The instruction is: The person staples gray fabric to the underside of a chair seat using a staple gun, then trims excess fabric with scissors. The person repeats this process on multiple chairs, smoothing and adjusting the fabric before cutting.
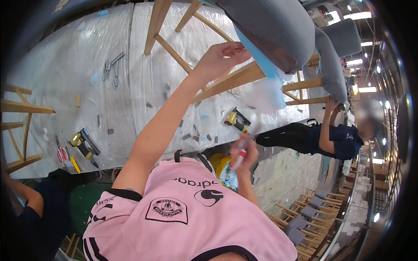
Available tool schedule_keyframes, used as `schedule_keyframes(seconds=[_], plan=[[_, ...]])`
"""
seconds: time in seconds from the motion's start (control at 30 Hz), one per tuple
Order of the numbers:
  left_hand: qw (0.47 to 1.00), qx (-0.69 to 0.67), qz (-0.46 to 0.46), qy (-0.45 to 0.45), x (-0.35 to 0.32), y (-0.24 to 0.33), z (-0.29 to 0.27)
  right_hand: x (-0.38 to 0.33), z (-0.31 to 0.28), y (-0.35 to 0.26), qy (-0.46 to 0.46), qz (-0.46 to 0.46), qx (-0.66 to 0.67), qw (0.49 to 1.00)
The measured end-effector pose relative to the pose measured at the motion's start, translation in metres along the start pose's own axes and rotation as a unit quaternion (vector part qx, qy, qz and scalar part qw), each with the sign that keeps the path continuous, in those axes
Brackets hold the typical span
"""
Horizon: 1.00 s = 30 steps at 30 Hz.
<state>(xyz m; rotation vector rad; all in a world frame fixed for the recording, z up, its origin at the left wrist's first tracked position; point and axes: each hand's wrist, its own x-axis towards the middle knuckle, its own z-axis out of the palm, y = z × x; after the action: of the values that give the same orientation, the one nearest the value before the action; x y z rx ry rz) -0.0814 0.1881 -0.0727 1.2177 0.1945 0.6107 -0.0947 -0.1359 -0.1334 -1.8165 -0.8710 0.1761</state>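
Grey upholstered chair (278,26) lies tipped over on the far side of the plastic-covered table (152,100), legs pointing left. Your hands are well apart. Left hand (223,58) is at the edge of the blue sheet (257,54) under the seat; can't tell if it's pinching. Right hand (247,153), nearer you, is closed round a red-and-white tool (240,158), blurred; likely a cutter. White padding (264,93) pokes out beside the sheet. Judgement: draw the edge taut first, keep left fingers off the blade's line, spare the grey cover.
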Motion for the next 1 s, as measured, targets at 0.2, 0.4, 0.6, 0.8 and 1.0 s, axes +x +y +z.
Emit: schedule_keyframes(seconds=[0.2, 0.4, 0.6, 0.8, 1.0], plan=[[0.999, 0.041, -0.004, -0.024, 0.022, -0.004, 0.002, 0.093, 0.114, 0.004, 0.071, 0.010, 0.081, 0.994], [0.998, 0.068, 0.001, -0.005, 0.013, 0.008, 0.002, 0.126, 0.142, -0.009, 0.114, -0.012, 0.101, 0.988], [0.994, 0.102, 0.032, 0.010, 0.015, 0.008, 0.006, 0.129, 0.146, -0.002, 0.105, -0.021, 0.061, 0.992], [0.994, 0.103, 0.030, 0.008, 0.014, 0.013, 0.006, 0.143, 0.151, -0.012, 0.155, -0.011, 0.103, 0.982], [0.999, 0.044, -0.001, -0.007, 0.011, 0.018, 0.006, 0.159, 0.136, -0.018, 0.175, -0.047, 0.090, 0.979]])
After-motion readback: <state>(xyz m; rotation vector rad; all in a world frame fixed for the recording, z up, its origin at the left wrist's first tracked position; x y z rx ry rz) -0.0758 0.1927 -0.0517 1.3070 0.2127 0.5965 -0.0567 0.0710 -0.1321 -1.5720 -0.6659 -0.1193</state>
